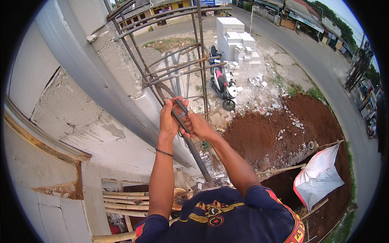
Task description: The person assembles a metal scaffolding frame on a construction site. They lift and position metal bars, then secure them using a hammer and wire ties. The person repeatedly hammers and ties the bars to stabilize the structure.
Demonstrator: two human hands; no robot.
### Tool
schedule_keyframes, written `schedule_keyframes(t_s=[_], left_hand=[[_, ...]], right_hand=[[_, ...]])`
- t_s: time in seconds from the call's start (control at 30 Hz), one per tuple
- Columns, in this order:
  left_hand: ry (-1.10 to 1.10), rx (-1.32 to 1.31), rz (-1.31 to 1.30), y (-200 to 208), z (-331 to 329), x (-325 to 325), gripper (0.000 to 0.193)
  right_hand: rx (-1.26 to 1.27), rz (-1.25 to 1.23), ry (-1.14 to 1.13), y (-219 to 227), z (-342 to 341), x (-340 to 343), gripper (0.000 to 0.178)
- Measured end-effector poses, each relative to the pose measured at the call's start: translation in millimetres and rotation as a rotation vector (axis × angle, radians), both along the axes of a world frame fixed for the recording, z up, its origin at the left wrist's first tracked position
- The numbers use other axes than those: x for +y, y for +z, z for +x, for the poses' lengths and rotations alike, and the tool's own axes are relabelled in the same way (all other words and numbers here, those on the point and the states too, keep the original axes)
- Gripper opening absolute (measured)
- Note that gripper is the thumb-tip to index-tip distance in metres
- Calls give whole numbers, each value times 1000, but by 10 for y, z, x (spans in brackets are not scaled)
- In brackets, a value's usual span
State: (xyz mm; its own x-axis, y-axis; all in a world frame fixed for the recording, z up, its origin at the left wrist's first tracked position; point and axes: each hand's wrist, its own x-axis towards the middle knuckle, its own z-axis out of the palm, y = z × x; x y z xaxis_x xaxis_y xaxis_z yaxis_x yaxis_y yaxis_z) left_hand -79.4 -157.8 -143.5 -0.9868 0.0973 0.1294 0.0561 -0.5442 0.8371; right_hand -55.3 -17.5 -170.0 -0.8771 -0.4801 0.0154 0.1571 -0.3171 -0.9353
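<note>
Left hand (pixel 168 120) and right hand (pixel 199 124) together, fingers curled closed around a dark bar (pixel 197 159) (steel cage (pixel 204 59) just beyond)!

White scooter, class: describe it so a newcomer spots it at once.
Find the tall stack of white blocks near the top. At its lower left stands the white scooter. Its pink patch and white bodywork set it apart from the dark scooter just above in view.

Open air right of the fingers (pixel 193 116), rebar cage (pixel 203 60) ahead, wall (pixel 97 135) at left.
</note>
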Motion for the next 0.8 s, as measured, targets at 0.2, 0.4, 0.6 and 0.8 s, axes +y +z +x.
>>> schedule_keyframes(t_s=[0.2, 0.4, 0.6, 0.8], left_hand=[[-231, 113, 118, 93, -90, -13, 30], [80, -15, -64, 98, -80, 148, 19], [110, 75, -421, 117, -33, -48, 35], [-173, 18, 94, 111, -138, -133, 36]], right_hand=[[-250, -146, 170, -37, -14, -5, 65], [473, 538, -672, 42, 251, -310, 46], [516, 549, -502, 35, 158, -251, 44], [-271, -218, 326, -3, -94, 40, 77]])
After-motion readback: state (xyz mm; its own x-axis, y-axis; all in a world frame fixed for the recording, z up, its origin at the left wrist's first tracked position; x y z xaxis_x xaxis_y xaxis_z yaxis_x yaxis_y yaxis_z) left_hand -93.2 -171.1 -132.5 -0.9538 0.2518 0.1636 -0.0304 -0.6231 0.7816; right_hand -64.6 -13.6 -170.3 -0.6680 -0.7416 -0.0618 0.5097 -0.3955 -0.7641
